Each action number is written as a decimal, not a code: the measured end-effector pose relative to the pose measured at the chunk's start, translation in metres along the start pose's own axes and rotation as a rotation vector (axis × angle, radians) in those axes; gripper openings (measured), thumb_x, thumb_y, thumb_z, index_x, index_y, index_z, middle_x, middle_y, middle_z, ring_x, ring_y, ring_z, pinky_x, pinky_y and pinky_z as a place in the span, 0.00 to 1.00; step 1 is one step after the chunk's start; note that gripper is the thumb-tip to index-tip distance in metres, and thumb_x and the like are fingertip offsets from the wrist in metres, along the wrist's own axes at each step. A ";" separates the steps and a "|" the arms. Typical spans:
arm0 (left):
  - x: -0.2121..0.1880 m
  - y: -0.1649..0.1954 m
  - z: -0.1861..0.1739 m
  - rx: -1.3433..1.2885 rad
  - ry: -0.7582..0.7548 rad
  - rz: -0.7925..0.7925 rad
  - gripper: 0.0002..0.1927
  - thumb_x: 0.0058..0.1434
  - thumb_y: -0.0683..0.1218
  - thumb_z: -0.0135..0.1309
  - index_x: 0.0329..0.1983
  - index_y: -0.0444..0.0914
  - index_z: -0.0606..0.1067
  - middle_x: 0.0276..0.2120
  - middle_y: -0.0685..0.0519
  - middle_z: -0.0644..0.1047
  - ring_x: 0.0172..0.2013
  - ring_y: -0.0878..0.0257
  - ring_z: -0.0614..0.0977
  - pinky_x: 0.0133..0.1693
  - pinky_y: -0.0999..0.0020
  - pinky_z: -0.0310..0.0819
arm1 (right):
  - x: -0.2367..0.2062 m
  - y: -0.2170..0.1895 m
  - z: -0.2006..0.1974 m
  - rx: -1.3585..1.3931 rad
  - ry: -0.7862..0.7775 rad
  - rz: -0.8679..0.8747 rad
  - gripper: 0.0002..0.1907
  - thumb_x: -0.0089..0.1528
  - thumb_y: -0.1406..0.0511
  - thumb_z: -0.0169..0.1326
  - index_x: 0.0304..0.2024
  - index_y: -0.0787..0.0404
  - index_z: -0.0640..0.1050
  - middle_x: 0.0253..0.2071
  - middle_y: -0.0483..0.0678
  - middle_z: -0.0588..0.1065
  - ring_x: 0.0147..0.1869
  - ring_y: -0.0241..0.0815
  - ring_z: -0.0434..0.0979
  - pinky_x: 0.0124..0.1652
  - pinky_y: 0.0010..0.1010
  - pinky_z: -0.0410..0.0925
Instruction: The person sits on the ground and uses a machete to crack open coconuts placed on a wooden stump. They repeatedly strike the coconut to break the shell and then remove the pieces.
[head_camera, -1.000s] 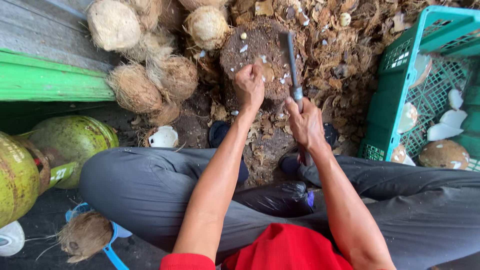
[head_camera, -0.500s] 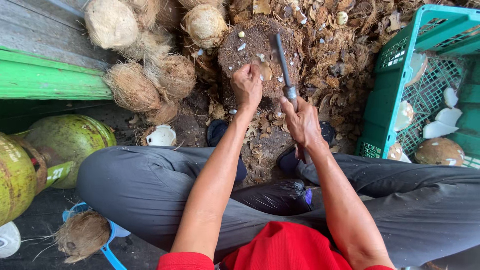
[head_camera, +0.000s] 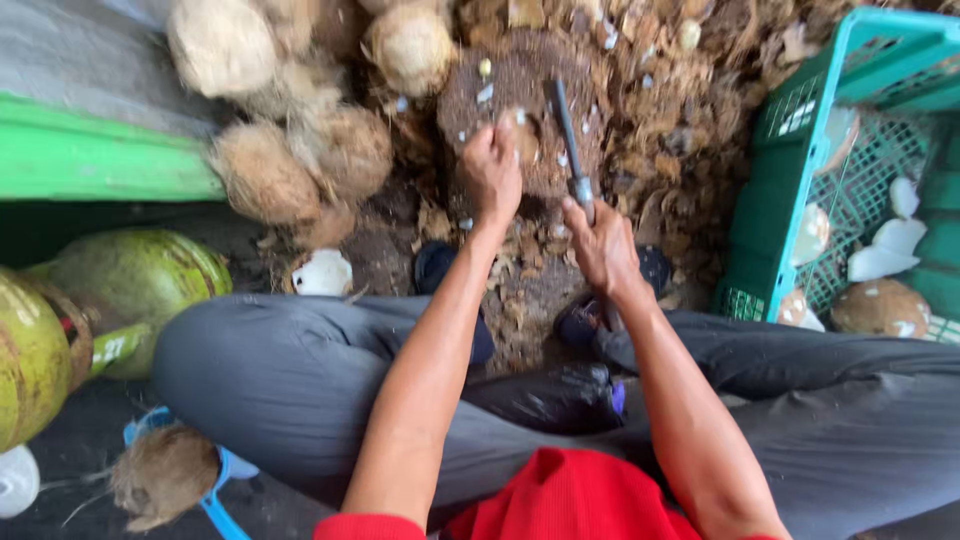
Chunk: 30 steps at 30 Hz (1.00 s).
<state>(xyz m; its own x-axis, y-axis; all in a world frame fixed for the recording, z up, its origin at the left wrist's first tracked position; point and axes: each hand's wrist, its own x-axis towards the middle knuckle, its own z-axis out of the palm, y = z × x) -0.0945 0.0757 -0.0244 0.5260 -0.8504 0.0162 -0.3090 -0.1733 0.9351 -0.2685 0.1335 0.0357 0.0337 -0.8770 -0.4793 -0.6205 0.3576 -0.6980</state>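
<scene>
Soft, even daylight fills the scene, with no hard-edged shadows and no strong glare. The darkest patch lies under the green ledge (head_camera: 95, 165) at the left, where detail sinks into shade. The white coconut pieces (head_camera: 880, 262) in the teal crate (head_camera: 770, 200) are the brightest spots, close to washed out. The wide lens bends straight lines near the frame edges, and the crate rim bows. The left hand (head_camera: 492, 172), the right hand (head_camera: 600, 245) and the knife (head_camera: 570, 150) are slightly smeared; the husked coconuts (head_camera: 220, 45) at the top look soft.
</scene>
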 end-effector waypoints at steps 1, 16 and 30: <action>-0.005 -0.001 0.000 -0.021 -0.024 -0.089 0.25 0.73 0.55 0.45 0.22 0.38 0.65 0.17 0.56 0.62 0.18 0.66 0.63 0.20 0.65 0.54 | -0.002 -0.002 -0.001 -0.004 0.015 -0.045 0.29 0.68 0.46 0.49 0.30 0.65 0.74 0.20 0.53 0.71 0.25 0.44 0.70 0.30 0.42 0.66; -0.014 -0.022 0.010 -0.039 -0.123 0.056 0.14 0.70 0.45 0.51 0.28 0.37 0.72 0.22 0.54 0.73 0.21 0.66 0.71 0.20 0.67 0.63 | -0.013 -0.022 -0.001 0.089 0.041 -0.146 0.25 0.68 0.47 0.48 0.35 0.62 0.75 0.22 0.48 0.73 0.25 0.39 0.73 0.28 0.40 0.67; -0.003 -0.009 0.012 -0.113 -0.148 0.001 0.16 0.71 0.50 0.50 0.29 0.39 0.78 0.24 0.54 0.79 0.21 0.67 0.76 0.22 0.67 0.73 | 0.005 -0.022 -0.003 -0.094 -0.034 -0.198 0.29 0.68 0.46 0.51 0.34 0.67 0.74 0.19 0.56 0.71 0.25 0.48 0.72 0.30 0.45 0.66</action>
<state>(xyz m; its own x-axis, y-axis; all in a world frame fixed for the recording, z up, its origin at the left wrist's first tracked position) -0.1024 0.0741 -0.0372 0.4009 -0.9157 -0.0272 -0.2145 -0.1227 0.9690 -0.2568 0.1197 0.0504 0.1874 -0.9154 -0.3563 -0.6695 0.1465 -0.7283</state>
